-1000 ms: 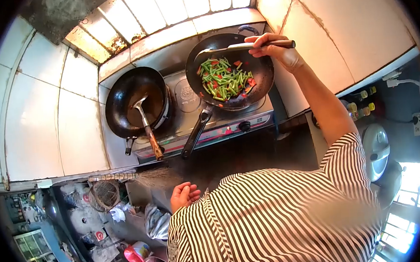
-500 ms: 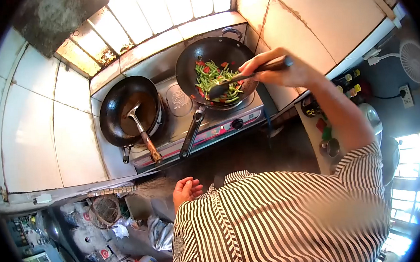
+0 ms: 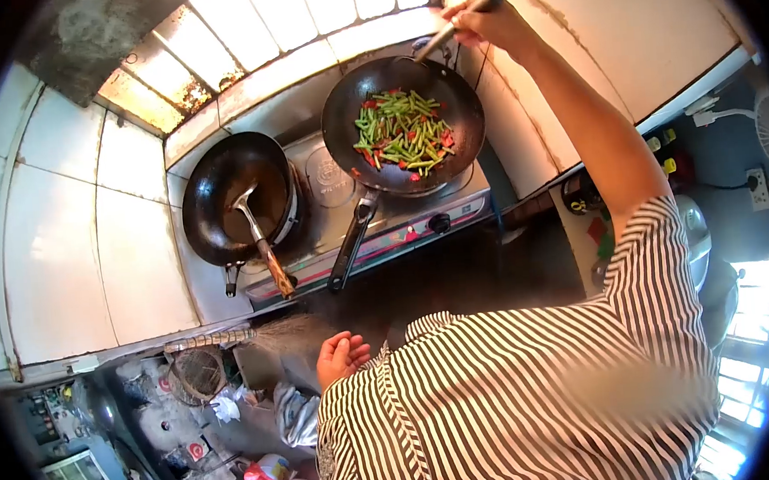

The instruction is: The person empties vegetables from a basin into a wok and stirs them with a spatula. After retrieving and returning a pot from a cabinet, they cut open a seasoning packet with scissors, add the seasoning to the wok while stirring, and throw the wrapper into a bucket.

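Observation:
Up at the far right rim of the wok [image 3: 471, 131], my right hand [image 3: 487, 29] is closed around the handle of a spatula [image 3: 436, 43]. Its dark head is hard to make out against the black rim. Cut green beans with red pepper pieces [image 3: 404, 130] lie spread in the middle of this wok. The wok's black handle [image 3: 349, 247] points toward me. My left hand [image 3: 341, 359] hangs low beside the striped shirt, fingers loosely curled, with nothing visible in it.
A second wok [image 3: 207, 194] sits on the left of the gas stove [image 3: 331, 181], a wooden-handled metal spatula [image 3: 265, 248] resting in it. Tiled walls [image 3: 59, 236] and a barred window [image 3: 297, 10] close in the stove. A straw broom [image 3: 284, 333] lies below.
My right hand has lifted the spatula away from the beans, up to the wok's far right rim. The beans lie more spread out. My left hand stays nearly in place.

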The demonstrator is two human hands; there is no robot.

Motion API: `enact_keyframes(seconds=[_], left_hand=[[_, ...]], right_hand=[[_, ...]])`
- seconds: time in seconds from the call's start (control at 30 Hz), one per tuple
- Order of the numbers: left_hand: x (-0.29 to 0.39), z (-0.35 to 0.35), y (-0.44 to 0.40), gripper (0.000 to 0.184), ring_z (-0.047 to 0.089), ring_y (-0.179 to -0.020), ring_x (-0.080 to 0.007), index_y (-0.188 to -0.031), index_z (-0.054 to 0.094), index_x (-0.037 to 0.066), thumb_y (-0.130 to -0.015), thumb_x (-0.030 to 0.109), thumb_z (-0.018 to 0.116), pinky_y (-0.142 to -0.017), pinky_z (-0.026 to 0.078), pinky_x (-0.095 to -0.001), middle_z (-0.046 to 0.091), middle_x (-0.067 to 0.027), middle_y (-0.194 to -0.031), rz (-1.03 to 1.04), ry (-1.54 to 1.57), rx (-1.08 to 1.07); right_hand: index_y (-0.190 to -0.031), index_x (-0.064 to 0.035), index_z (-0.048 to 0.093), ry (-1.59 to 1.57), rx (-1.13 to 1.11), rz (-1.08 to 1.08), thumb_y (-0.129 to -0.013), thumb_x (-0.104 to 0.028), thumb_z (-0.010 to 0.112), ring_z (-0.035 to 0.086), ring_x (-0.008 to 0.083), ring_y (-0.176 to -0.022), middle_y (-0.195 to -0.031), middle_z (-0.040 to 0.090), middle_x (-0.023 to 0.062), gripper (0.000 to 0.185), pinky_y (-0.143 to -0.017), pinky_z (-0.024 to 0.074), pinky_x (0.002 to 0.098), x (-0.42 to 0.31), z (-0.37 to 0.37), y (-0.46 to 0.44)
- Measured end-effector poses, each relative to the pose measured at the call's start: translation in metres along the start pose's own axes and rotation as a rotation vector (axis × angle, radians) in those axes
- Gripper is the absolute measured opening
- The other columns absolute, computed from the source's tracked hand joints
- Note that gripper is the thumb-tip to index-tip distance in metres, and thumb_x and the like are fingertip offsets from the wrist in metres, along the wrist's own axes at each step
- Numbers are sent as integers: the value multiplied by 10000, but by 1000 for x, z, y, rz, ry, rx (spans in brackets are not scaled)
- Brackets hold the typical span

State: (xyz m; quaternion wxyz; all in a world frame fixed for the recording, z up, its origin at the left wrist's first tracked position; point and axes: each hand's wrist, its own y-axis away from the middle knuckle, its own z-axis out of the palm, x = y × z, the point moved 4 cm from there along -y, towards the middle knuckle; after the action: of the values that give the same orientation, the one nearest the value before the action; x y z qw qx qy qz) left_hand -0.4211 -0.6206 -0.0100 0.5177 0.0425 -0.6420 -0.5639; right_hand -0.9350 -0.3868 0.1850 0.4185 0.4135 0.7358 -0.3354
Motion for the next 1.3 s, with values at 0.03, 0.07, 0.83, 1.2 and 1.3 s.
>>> enact_keyframes(seconds=[0.03, 0.07, 0.83, 1.2, 1.3], left_hand=[[-2, -1, 0, 235, 636, -796, -226, -1114, 503, 16, -932, 164, 519, -705, 546, -345, 621, -143, -983, 9, -9, 10], [-5, -2, -1, 238, 634, -794, -223, -1113, 504, 20, -931, 171, 523, -707, 544, -345, 621, -141, -982, 16, -4, 6], [8, 0, -21, 233, 634, -798, -208, -1114, 511, 22, -932, 167, 518, -714, 544, -329, 625, -136, -985, 10, -98, -107], [1, -8, -22, 225, 635, -800, -206, -1118, 502, 18, -935, 150, 506, -694, 550, -323, 623, -133, -976, 3, -34, -96], [-1, -2, -19, 223, 635, -792, -203, -1119, 504, 19, -936, 147, 506, -697, 550, -321, 625, -133, -973, -12, -55, -83]], right_hand=[[-1012, -20, 663, -77, -46, 9, -841, -116, 563, 625, 93, -681, -800, 649, 59, 221, -618, 526, 207, 9, 7, -9], [-1016, -18, 662, -153, -91, 17, -836, -112, 564, 636, 104, -698, -818, 655, 69, 225, -642, 540, 216, 17, 14, -15], [-919, -5, 667, 215, -2, 15, -809, -215, 667, 643, 110, -617, -745, 654, 69, 237, -533, 538, 223, -70, 61, 65], [-793, 30, 641, 439, 100, 308, -804, -305, 628, 659, 159, -529, -592, 637, 125, 335, -522, 554, 261, -32, 10, 67], [-836, -2, 649, 104, 161, 196, -828, -245, 610, 645, 128, -583, -724, 651, 70, 246, -512, 539, 240, -16, 33, 73]])
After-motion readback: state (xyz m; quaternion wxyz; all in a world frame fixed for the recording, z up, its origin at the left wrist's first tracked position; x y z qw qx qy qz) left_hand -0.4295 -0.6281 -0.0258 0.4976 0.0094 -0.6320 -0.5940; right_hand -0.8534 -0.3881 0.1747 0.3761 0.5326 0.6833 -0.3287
